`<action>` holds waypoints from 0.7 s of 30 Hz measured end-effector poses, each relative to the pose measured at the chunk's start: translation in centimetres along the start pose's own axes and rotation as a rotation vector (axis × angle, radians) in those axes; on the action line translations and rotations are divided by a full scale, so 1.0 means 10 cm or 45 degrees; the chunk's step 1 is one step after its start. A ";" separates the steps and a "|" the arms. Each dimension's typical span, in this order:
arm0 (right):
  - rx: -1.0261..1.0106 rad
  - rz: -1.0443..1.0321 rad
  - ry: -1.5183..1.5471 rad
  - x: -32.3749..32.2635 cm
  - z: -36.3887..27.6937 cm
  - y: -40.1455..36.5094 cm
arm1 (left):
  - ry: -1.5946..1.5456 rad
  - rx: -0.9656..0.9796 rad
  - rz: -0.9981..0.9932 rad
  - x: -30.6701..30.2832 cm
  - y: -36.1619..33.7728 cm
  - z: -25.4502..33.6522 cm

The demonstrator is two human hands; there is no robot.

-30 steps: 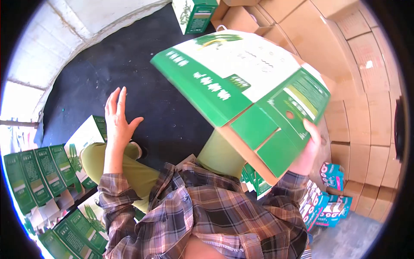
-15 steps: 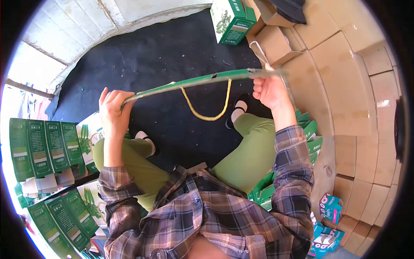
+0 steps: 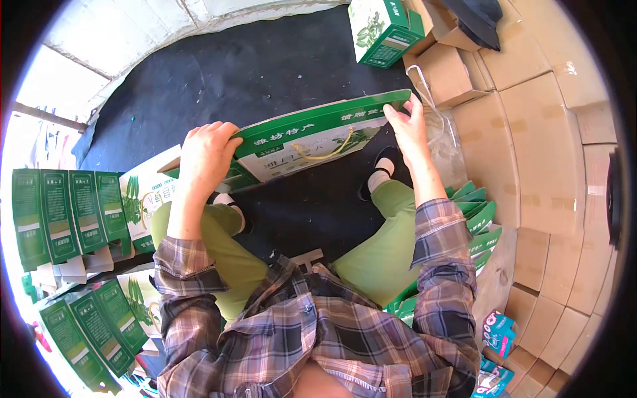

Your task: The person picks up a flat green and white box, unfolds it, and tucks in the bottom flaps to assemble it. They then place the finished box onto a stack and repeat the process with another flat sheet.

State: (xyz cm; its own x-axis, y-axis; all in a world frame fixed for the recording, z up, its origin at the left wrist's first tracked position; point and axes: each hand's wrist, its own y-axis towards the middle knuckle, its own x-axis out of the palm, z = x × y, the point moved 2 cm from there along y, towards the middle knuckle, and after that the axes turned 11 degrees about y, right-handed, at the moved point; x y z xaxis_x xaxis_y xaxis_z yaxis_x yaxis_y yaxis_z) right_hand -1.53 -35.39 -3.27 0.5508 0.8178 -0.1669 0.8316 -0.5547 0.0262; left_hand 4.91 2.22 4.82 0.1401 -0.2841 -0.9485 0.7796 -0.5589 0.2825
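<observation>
Between my two hands hangs a green and white cardboard gift box (image 3: pixel 285 136), folded flat or nearly so, with white lettering along its green top edge. A yellow rope handle (image 3: pixel 323 156) droops across its printed face. My left hand (image 3: pixel 207 156) grips the box's left end, fingers over the top. At the opposite end my right hand (image 3: pixel 406 126) pinches the upper corner, thumb on the near face. The box is held above the floor, in front of my knees.
Rows of standing green boxes (image 3: pixel 70 212) line the left side. An assembled green box (image 3: pixel 385 33) stands at the back beside an open brown carton (image 3: pixel 448 73). Stacked brown cartons (image 3: pixel 541 139) form the right wall. Flat green boxes (image 3: pixel 478 212) lean by my right knee.
The box has tilted from nearly edge-on so that its printed face and lettering show. My left hand has shifted right, and the rope handle now lies against the face.
</observation>
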 end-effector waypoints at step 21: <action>-0.190 -0.183 0.243 -0.02 -0.34 -0.17 | -0.078 -0.167 -0.132 -0.10 -0.11 0.08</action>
State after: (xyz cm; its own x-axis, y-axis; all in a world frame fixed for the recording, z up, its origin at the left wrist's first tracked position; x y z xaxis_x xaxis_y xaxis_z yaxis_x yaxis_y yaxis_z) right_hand -2.85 -34.10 0.05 0.4184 0.9082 0.0086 0.8955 -0.4141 0.1632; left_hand 3.40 2.47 5.61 0.0204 -0.2793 -0.9600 0.8616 -0.4822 0.1586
